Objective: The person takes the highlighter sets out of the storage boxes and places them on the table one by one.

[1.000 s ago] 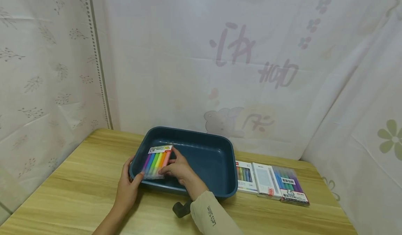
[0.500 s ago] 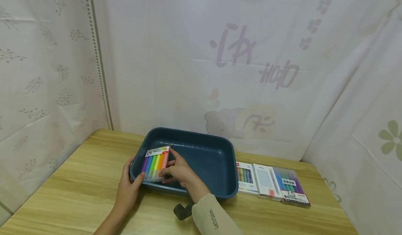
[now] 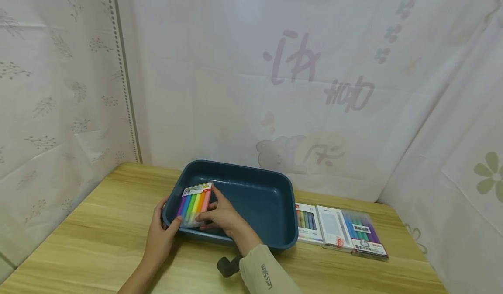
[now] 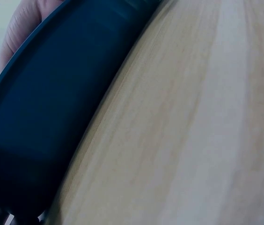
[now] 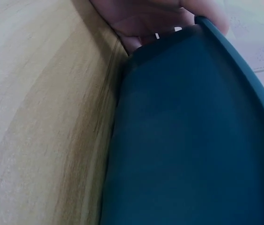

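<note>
A dark blue plastic basin (image 3: 257, 206) stands on the table. My left hand (image 3: 159, 237) grips its front left corner, with the thumb over the rim; the right wrist view shows those fingers (image 5: 143, 18) curled around the corner. Inside the basin's left end, my right hand (image 3: 224, 215) holds a clear pack of rainbow-coloured highlighters (image 3: 194, 206) by its right edge. The pack has a white printed header and leans tilted near the left wall. Behind the basin's rim, part of my right hand (image 4: 24, 30) shows in the left wrist view.
Right of the basin, a white box of coloured pens (image 3: 308, 224), a white box with a clear window (image 3: 334, 227) and a clear pack of blue, green and purple pens (image 3: 363, 235) lie in a row on the wooden table (image 3: 98, 228). A patterned curtain (image 3: 220, 88) hangs behind.
The highlighter pack has shifted slightly left and down toward the basin's left corner, with my right hand on it. My left hand has stayed on the rim.
</note>
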`<state>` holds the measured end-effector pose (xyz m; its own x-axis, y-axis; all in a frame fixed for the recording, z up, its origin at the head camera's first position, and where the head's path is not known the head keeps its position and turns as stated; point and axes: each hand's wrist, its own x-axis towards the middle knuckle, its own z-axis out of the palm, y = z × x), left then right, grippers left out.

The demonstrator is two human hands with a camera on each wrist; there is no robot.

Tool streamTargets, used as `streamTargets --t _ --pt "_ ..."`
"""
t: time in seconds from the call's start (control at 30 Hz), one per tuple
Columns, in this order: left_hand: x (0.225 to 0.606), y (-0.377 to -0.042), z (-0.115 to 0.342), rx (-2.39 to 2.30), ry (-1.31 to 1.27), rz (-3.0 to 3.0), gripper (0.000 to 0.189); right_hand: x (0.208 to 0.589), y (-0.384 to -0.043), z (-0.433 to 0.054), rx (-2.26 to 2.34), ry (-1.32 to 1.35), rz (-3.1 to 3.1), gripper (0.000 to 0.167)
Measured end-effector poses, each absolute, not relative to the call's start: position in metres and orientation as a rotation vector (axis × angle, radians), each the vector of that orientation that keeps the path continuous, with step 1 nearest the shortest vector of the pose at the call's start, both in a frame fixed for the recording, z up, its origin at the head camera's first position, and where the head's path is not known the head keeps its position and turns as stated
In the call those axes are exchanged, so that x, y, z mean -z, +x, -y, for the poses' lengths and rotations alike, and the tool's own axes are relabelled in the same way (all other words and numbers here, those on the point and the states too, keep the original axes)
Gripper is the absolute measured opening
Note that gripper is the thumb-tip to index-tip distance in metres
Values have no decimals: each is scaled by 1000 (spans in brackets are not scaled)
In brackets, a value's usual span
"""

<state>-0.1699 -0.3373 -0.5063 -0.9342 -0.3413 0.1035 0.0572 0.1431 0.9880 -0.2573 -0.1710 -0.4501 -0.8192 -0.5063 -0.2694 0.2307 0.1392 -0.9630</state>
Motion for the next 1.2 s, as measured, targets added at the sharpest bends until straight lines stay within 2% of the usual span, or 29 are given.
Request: streamTargets --t 0.4,0.73,1.2 --pt "508 -169 338 1847 284 2154 69 447 -254 166 1772 -211 -2028 90" --pt "507 -170 335 1861 271 2131 68 433 -251 160 1836 -203 -1991 92" --pt "507 -171 337 1891 245 2064 69 424 -243 143 1989 -163 -1903 80"
